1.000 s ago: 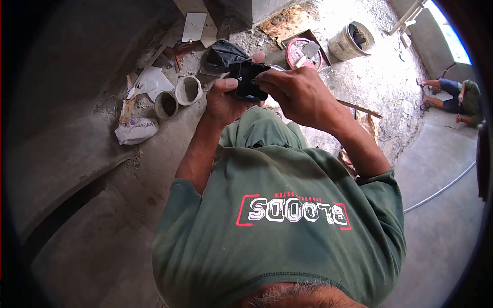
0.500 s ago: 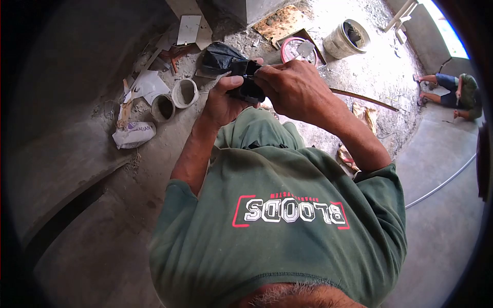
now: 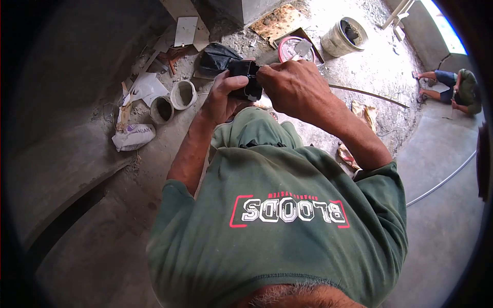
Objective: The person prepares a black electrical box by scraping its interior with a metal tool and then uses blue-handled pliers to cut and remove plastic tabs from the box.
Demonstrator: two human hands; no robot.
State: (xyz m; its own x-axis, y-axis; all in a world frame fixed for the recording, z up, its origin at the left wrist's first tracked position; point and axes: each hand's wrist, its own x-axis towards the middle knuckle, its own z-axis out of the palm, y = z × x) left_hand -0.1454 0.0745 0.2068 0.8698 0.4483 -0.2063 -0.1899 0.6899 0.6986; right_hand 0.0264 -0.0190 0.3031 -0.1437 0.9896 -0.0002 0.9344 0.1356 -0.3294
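Note:
My left hand (image 3: 223, 97) is closed around a small black box (image 3: 246, 84), open on the side facing me, with its thumb pressed along the near edge. At the box's right edge, my right hand (image 3: 295, 84) is closed, fingers pinched together. A long, thin, slightly curved strip (image 3: 370, 95), resembling a saw blade, runs out behind the right wrist and seems to be held in that hand. Its other end is hidden by the fingers, so whether it touches the box cannot be made out. Behind the box lies a black plastic bag (image 3: 218, 57).
Two small buckets (image 3: 183, 95) and a paper sack (image 3: 133, 137) stand left. Ahead are a red-rimmed container (image 3: 282, 49) with a trowel (image 3: 302, 50) and a large pail (image 3: 344, 38). Another person (image 3: 459, 90) sits far right. A pale hose (image 3: 444, 182) crosses the floor.
The strip has shifted to the right, sticking out further past my right wrist. The box has turned slightly, showing more of its open side. My left hand keeps its hold.

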